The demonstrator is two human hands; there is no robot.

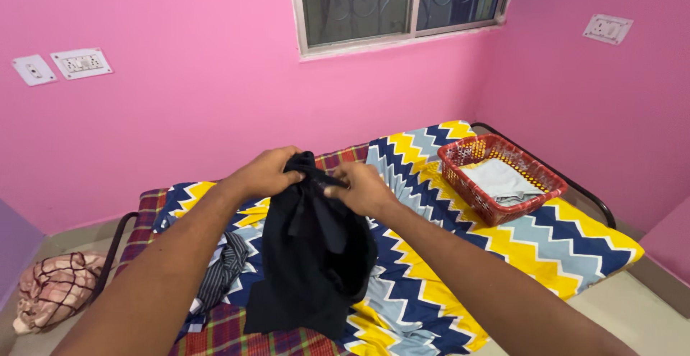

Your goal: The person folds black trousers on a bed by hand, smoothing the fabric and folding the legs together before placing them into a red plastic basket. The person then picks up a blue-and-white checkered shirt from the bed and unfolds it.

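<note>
Both sets of fingers pinch the top edge of a black garment (pixel 313 248), the left hand (pixel 267 174) clenched on its left corner and the right hand (pixel 365 187) gripping just beside it, so the cloth hangs bunched above the near middle of the bed (pixel 575 241). The step in hand looks like opening the garment out for folding. The next move likely calls for drawing the hands apart along the edge; a striped cloth (pixel 223 270) lies near left, a red basket (pixel 535 190) far right.

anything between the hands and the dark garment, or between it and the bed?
Nothing visible. The left hand and right hand both already grip the top of the dark garment, which hangs over the zigzag bedsheet. A striped cloth lies left of it; the red basket sits off right.
</note>
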